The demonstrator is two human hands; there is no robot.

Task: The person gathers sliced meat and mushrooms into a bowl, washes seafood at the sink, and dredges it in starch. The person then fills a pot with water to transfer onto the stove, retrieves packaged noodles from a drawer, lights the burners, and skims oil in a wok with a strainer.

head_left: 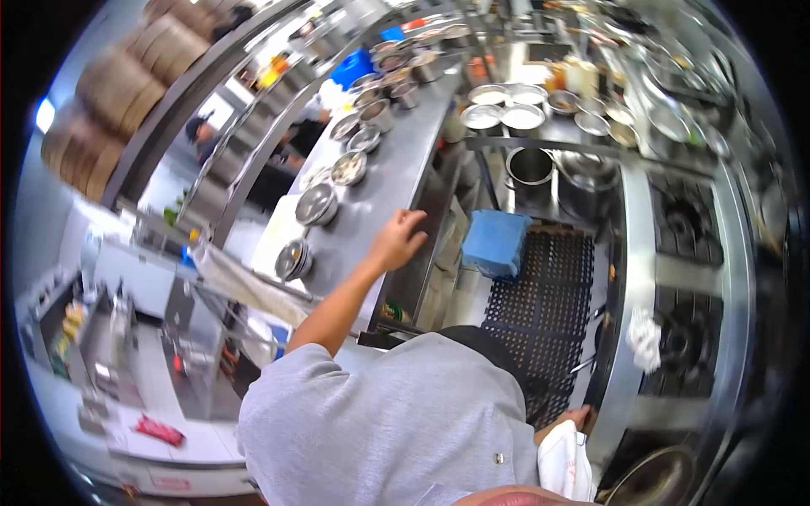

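My left hand (399, 240) is stretched out over the edge of the steel counter (380, 190), fingers apart and nothing in them. Metal bowls (316, 204) stand on that counter to its left, and one farther up holds pale pieces (348, 169). Low on the right, my right hand (576, 416) is beside the front of the stove (623, 337). A white towel (564, 460) lies over that arm and covers part of it. The fingers are too small and hidden to tell whether they grip anything.
A blue stool-like box (495, 240) stands on the black perforated floor mat (544, 295). Large pots (531, 167) sit beyond it. A crumpled white cloth (645, 339) lies beside the burners (685, 337); a wok (650, 479) is nearby. Another person (202, 135) is behind the shelves.
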